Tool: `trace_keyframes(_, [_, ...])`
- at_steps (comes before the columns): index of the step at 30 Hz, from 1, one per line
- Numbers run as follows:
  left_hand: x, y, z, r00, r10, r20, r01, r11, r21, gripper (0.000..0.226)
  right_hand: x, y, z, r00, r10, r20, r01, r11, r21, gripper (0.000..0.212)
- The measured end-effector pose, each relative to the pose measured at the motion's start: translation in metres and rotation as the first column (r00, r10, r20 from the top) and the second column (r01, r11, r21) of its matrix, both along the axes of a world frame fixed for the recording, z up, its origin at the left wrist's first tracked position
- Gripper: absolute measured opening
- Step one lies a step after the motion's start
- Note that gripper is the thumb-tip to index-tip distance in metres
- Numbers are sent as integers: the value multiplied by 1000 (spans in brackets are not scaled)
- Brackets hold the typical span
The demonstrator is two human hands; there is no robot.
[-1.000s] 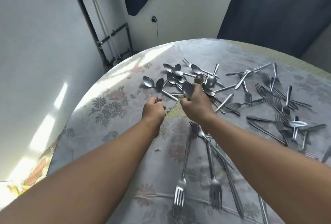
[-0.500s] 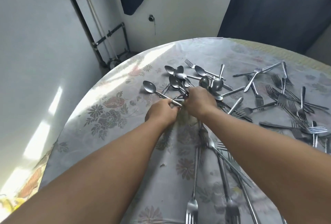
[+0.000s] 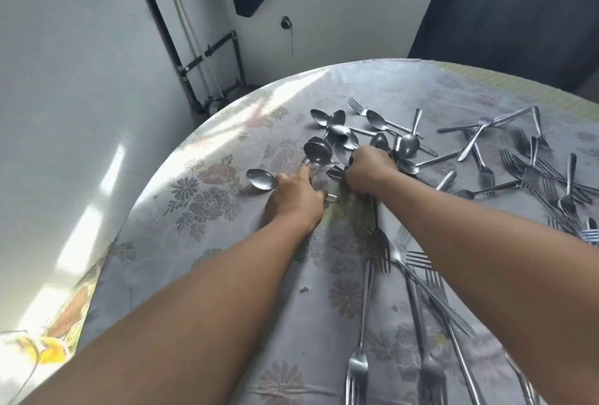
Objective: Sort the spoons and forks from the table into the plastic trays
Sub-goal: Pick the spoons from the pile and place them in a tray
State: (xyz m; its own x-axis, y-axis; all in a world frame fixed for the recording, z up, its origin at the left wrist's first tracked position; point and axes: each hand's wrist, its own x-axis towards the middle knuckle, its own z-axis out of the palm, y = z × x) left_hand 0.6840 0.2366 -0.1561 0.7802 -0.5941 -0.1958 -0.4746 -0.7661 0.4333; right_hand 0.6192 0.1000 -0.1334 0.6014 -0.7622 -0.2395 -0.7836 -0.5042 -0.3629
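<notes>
Nearest the viewer, below & btwn both forearms, a few forks [image 3: 358,362] lie w/ tines toward the camera; a serrated knife [image 3: 434,297] crosses them just under the right forearm. All of it sits on a round table w/ floral cloth [image 3: 207,203]. Left hand [image 3: 293,199] rests low on the cloth, fingers curled over a spoon handle whose end [image 3: 332,198] sticks out on its right side; the lone spoon [image 3: 261,178] has its bowl just left of that hand's knuckles. Right hand [image 3: 368,169] is close beside the left, nearly touching, fist closed round a bunch of spoons [image 3: 319,153] whose bowls fan out up & left of the knuckles. Just beyond & right of the right hand: loose pile of more spoons [image 3: 409,144], some overlapping. Farther right, well apart from both hands, a scatter of forks [image 3: 534,171] crisscrossed. No trays visible. Behind the table: white wall [image 3: 64,80], dark pipes [image 3: 168,32] at corner, dark curtain [image 3: 518,9] far right.
</notes>
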Motion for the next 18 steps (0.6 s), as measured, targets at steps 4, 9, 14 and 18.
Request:
trace_keyframes(4, [1,9,-2,998,56,1,-56,998,-13,36,-3,3,1,1000,15,22,-16,998,63,13])
trace_keyframes(9, [1,18,1,999,27,-18,-27,1000,12,37,-9,12,2,994,-13,113,11,1000,20,14])
trace_keyframes(14, [-1,23,-2,998,59,-3,-59,998,8,27,-5,22,8,984,75,164,-47,985,-168,31])
trace_keyframes(18, [-2,17,4,967,242,-81,-249,964,-90,45,-1,28,4,977,118,180,-66,960,-272,30])
